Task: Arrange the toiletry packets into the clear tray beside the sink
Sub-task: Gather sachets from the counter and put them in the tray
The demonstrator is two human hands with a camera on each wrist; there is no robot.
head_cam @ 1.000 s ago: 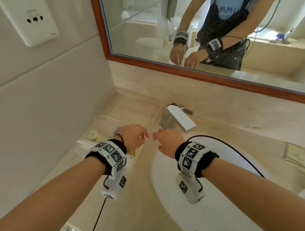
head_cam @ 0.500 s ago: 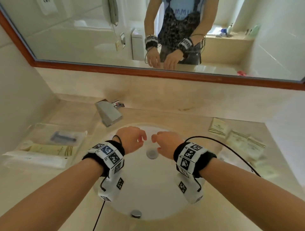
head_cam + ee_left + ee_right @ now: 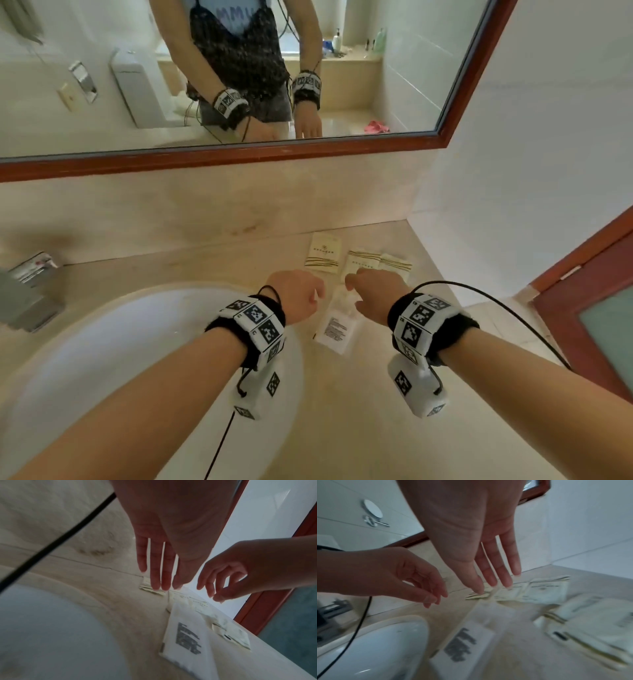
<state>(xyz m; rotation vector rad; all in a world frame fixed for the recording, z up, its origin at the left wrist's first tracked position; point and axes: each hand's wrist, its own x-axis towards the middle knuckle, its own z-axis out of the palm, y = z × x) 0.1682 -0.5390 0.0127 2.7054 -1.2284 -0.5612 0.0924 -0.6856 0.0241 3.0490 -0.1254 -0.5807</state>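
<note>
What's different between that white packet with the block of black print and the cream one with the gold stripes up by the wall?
The white packet is plain with a block of dark text; the cream packet bears gold wavy stripes and a small emblem. The white one lies nearer the sink, partly under the hands; the cream one lies by the backsplash, uncovered. Both lie flat on the counter, untouched.

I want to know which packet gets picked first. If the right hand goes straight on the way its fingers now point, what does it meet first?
Probably the cream paper packet with brown stripes: the right hand has straight fingers pointing down at it. Depth is unclear; whether they touch cannot be told.
</note>
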